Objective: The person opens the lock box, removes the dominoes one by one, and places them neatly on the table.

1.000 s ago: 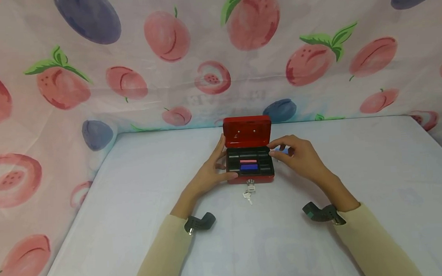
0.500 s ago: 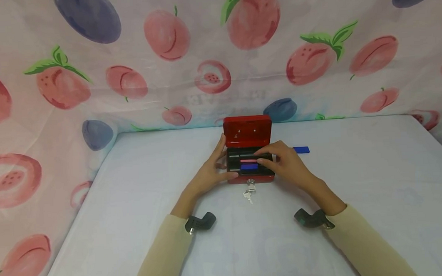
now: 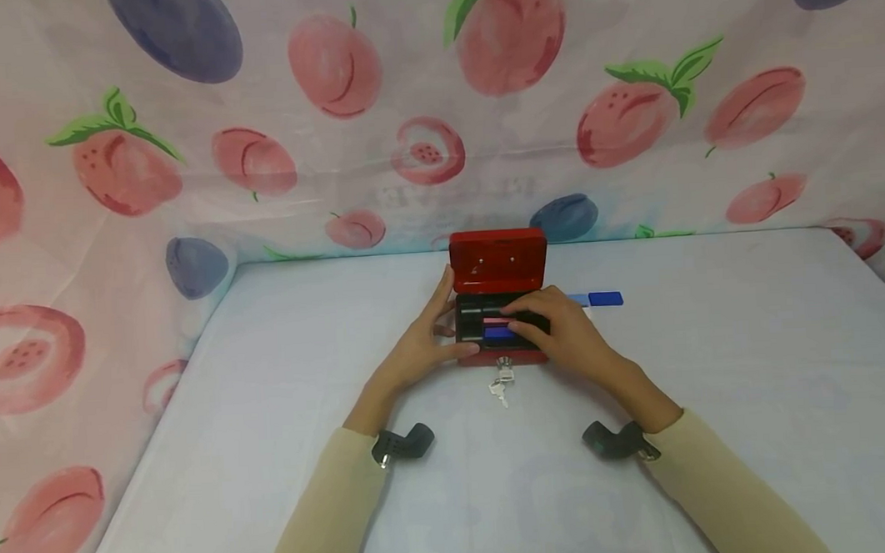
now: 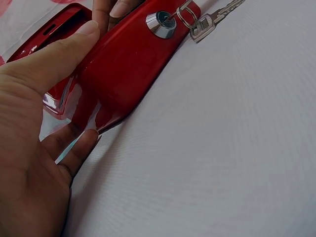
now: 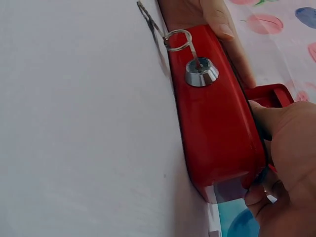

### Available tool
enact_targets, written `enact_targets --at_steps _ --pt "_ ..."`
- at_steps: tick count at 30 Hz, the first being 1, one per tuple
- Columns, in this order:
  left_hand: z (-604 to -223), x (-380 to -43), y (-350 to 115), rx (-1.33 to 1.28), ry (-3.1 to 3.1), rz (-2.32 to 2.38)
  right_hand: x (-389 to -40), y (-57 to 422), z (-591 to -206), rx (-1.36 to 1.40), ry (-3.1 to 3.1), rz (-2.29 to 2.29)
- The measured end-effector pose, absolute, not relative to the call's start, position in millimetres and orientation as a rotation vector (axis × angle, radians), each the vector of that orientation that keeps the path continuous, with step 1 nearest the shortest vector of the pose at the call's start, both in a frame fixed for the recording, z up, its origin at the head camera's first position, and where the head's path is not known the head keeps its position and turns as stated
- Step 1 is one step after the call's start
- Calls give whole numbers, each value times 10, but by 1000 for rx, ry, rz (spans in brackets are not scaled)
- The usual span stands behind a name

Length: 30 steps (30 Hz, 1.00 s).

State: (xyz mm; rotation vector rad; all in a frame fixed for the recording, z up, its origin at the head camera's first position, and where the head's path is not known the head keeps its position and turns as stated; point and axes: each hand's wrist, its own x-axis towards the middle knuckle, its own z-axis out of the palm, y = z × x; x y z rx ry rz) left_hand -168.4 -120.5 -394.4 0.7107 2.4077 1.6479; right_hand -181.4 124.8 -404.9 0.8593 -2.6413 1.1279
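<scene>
A small red cash box (image 3: 503, 358) stands on the white table with its lid (image 3: 498, 261) raised. Inside is a black tray (image 3: 471, 317) holding a dark blue block (image 3: 497, 333) and a pink strip (image 3: 496, 320). My left hand (image 3: 419, 342) grips the box's left end, thumb over the front rim and a finger up against the lid. Over the tray's right half, my right hand (image 3: 575, 332) has thumb and forefinger down by the pink strip and blue block; whether they pinch anything is hidden. Keys (image 4: 205, 25) hang from the front lock (image 4: 161, 24).
A dark blue block (image 3: 605, 299) lies on the table right of the box, beside a light blue piece (image 3: 579, 299) partly behind my right hand. Fruit-print cloth (image 3: 317, 174) hangs behind the table. Dark wrist cameras (image 3: 404, 444) are strapped to both forearms.
My right hand has moved left from the box's right edge into the tray, uncovering the blue block on the table. The left hand keeps its place on the box.
</scene>
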Motion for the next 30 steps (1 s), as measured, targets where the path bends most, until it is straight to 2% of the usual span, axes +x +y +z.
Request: enact_targets --at_steps 30 --pt "-3925 -1711 -1198 718 2395 1651 -1794 1194 -3961 847 -2811 952"
